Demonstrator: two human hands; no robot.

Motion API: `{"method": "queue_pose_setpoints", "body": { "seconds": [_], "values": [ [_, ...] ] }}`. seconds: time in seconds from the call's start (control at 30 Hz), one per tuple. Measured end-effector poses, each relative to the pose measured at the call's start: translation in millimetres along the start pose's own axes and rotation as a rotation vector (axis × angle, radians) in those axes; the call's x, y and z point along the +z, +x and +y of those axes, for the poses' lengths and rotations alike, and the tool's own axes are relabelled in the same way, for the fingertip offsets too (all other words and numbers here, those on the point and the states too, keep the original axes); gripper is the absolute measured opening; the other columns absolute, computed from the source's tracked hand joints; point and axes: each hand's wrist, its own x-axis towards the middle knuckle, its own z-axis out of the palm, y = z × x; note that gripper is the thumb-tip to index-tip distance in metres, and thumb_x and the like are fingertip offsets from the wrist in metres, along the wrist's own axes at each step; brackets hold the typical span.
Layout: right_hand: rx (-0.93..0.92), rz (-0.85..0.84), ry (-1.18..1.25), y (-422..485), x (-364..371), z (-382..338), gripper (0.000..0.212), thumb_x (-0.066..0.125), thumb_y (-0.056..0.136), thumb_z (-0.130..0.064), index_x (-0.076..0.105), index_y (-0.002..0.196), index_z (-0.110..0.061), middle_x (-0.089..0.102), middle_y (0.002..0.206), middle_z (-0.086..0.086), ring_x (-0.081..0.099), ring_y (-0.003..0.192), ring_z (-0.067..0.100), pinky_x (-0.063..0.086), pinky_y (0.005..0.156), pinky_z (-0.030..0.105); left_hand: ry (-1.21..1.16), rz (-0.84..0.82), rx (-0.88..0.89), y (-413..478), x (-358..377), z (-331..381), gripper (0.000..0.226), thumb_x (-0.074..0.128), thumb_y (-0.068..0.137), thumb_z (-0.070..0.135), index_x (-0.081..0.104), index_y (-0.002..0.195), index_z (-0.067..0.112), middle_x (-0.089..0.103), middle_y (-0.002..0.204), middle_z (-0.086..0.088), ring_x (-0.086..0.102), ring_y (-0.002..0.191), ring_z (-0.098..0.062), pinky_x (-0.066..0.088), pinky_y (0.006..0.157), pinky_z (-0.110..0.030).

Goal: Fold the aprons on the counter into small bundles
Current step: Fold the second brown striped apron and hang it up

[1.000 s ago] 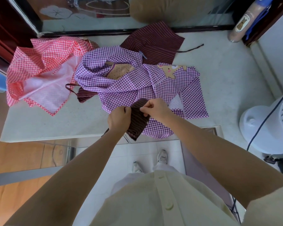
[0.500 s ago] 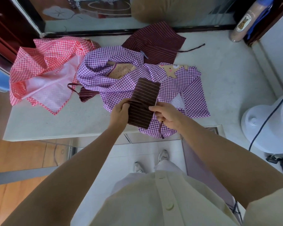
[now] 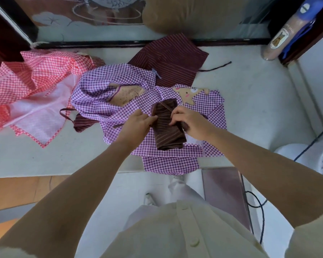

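Two hands – left point(image 3: 138, 123), right point(image 3: 190, 121) – grip one striped bundle point(image 3: 168, 133) (atop purple gingham point(image 3: 93, 94)); one red apron point(image 3: 35, 75) beside.

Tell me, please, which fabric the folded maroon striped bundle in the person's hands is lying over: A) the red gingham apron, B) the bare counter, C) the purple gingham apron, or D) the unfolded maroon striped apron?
C: purple checks of the purple gingham apron show on every side of the maroon striped bundle, which the left hand and right hand hold over it.
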Motion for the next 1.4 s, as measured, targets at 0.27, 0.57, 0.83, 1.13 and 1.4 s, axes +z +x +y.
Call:
{"method": "queue_pose_setpoints", "body": {
  "seconds": [0.27,0.57,0.83,1.13,1.4],
  "values": [
    [0.092,-0.141,-0.132,25,-13,67,0.034,0.056,0.094,-0.040,0.070,0.101,-0.009,0.055,0.103,0.003,0.056,0.087,0.018,0.054,0.075,0.036,0.088,-0.257,-0.230,54,50,5,0.017,0.060,0.086,0.002,0.067,0.099,0.010,0.068,0.083,-0.005,0.053,0.079,-0.025,0.040,0.072,-0.034],
    [0.188,-0.428,-0.197,26,-5,115,0.068,0.066,0.087,-0.046,0.039,0.146,-0.030,0.041,0.126,0.004,0.053,0.102,0.020,0.054,0.080,0.036,-0.097,-0.479,-0.538,78,56,4,0.030,0.050,0.099,0.032,0.071,0.092,0.012,0.066,0.083,0.000,0.060,0.079,-0.016,0.042,0.074,-0.027],
    [0.197,-0.393,-0.156,26,7,123,0.069,0.070,0.084,-0.045,0.041,0.144,-0.028,0.042,0.123,0.006,0.051,0.103,0.021,0.052,0.085,0.038,-0.941,-0.228,-0.872,102,62,29,0.029,0.051,0.100,0.025,0.073,0.095,0.008,0.069,0.085,0.004,0.061,0.079,0.003,0.044,0.078,-0.012],
    [0.463,-0.276,0.249,18,-5,132,0.053,0.070,0.086,-0.016,0.048,0.134,-0.015,0.041,0.140,0.004,0.049,0.123,0.015,0.046,0.103,0.031,-0.989,-0.211,-1.055,123,121,44,0.032,0.043,0.103,0.024,0.062,0.078,0.020,0.066,0.080,0.000,0.062,0.083,-0.020,0.047,0.085,-0.037],
    [0.686,-0.432,0.027,16,-46,154,0.033,0.061,0.094,-0.035,0.061,0.074,-0.009,0.053,0.068,0.004,0.049,0.063,0.018,0.039,0.063,0.032,-1.008,-0.307,-0.940,117,117,40,0.021,0.066,0.090,0.020,0.067,0.111,0.015,0.069,0.099,-0.005,0.063,0.086,-0.013,0.049,0.076,-0.018]
  ]
}}
